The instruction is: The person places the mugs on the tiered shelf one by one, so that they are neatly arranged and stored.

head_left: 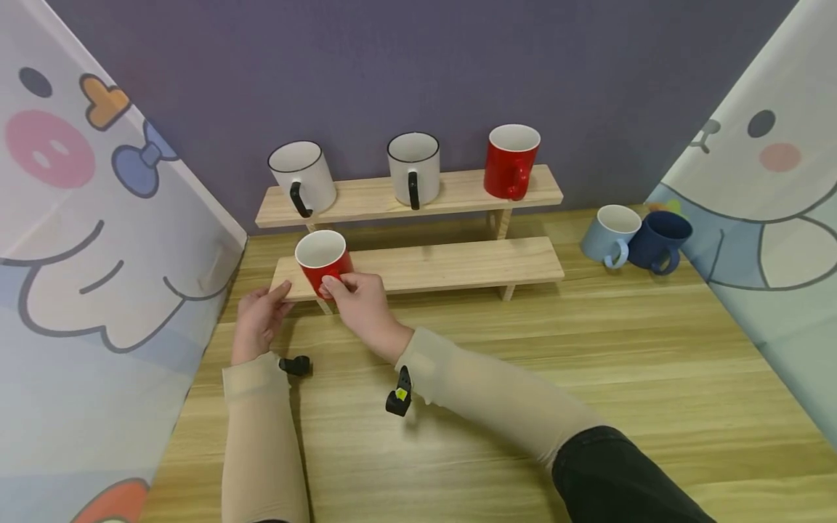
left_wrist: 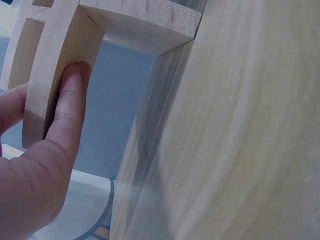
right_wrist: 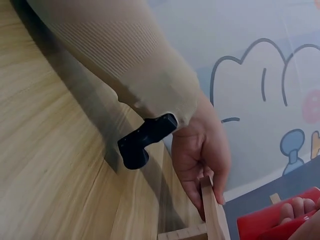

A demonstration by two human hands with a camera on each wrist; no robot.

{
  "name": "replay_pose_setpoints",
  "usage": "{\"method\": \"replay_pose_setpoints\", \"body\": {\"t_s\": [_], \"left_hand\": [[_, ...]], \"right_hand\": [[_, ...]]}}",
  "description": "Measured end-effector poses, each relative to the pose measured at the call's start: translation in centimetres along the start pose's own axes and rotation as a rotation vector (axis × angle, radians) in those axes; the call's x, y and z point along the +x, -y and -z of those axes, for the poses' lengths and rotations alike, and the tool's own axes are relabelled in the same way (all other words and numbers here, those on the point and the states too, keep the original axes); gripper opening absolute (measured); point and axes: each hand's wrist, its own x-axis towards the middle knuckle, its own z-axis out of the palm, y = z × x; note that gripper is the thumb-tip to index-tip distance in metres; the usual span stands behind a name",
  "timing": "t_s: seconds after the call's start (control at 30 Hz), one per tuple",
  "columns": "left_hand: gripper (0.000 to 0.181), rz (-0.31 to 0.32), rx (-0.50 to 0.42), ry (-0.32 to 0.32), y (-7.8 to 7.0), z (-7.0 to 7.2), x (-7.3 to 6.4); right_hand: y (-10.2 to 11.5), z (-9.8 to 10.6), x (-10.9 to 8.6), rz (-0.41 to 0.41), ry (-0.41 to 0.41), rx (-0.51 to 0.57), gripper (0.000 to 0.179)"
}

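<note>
A red mug [head_left: 319,263] with a white inside stands at the left end of the lower wooden shelf [head_left: 451,266]. My right hand [head_left: 363,303] pinches its handle side between thumb and fingers. The same red mug [right_wrist: 272,220] shows at the lower right of the right wrist view, with curled fingers against it. My left hand [head_left: 258,317] grips the left end of that shelf board; in the left wrist view its thumb and fingers [left_wrist: 70,107] lie on either face of the board [left_wrist: 60,65].
On the upper shelf [head_left: 366,200] stand a white mug [head_left: 306,178], another white mug [head_left: 418,171] with black handle, and a red mug [head_left: 508,163]. A light blue mug [head_left: 608,234] and a dark blue mug [head_left: 659,240] stand on the table [head_left: 588,378] at right.
</note>
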Motion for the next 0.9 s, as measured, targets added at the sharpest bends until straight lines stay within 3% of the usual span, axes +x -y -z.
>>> {"method": "replay_pose_setpoints", "body": {"t_s": [0.27,0.53,0.9], "left_hand": [[0.036,0.003,-0.006,0.014,-0.1,-0.1,0.0],[0.039,0.009,0.015,-0.025,0.0,-0.1,0.2],[0.029,-0.009,0.016,0.000,0.0,-0.1,0.0]], "right_hand": [[-0.2,-1.4,0.7,0.058,-0.090,-0.041,0.021],[-0.4,-2.4,1.1,0.039,-0.129,-0.040,0.021],[-1.1,-3.8,1.7,0.046,-0.185,-0.064,0.021]]}}
